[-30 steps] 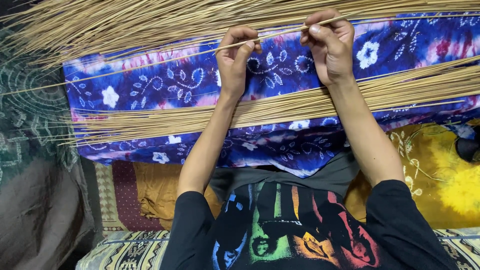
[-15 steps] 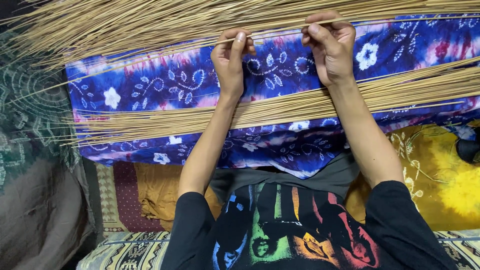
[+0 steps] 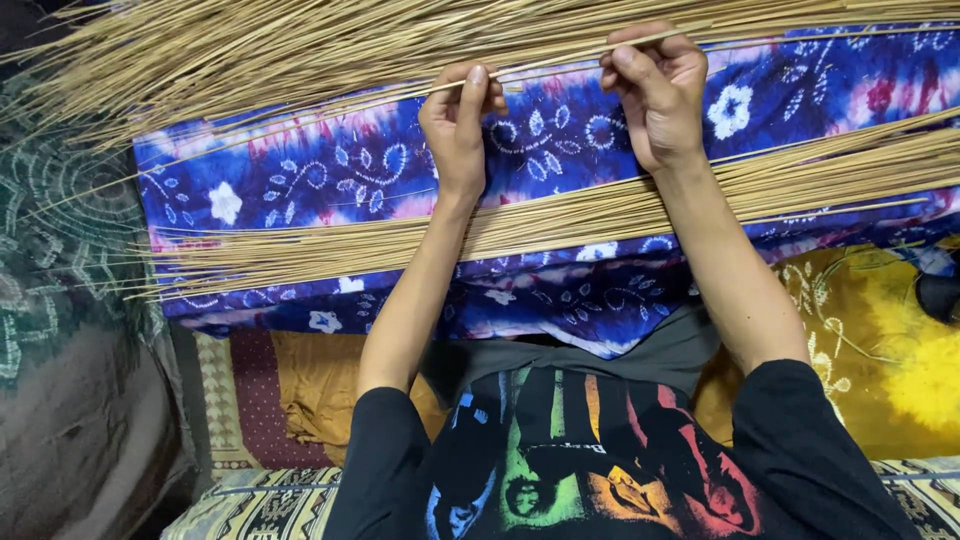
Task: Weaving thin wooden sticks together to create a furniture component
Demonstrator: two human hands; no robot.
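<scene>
Fingers of left hand (image 3: 458, 125) and right hand (image 3: 655, 90) pinch thin straw stalk (image 3: 560, 58) over blue cloth (image 3: 330, 170).

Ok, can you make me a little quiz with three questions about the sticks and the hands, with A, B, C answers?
1. Where does the nearer bundle of sticks lie?
A. On the blue flowered cloth
B. On a wooden table
C. In a bucket

2. What colour are the flowers on the cloth?
A. Green
B. White
C. Orange

3. What are the left hand and the right hand doing?
A. Resting flat on the cloth
B. Both pinching one thin stick
C. Holding scissors

Answers:
1. A, the pale bundle stretches across the blue cloth over the person's lap.
2. B, the flower shapes on the blue are white.
3. B, the fingers of each hand close on the same single stick, held above the cloth.
</scene>
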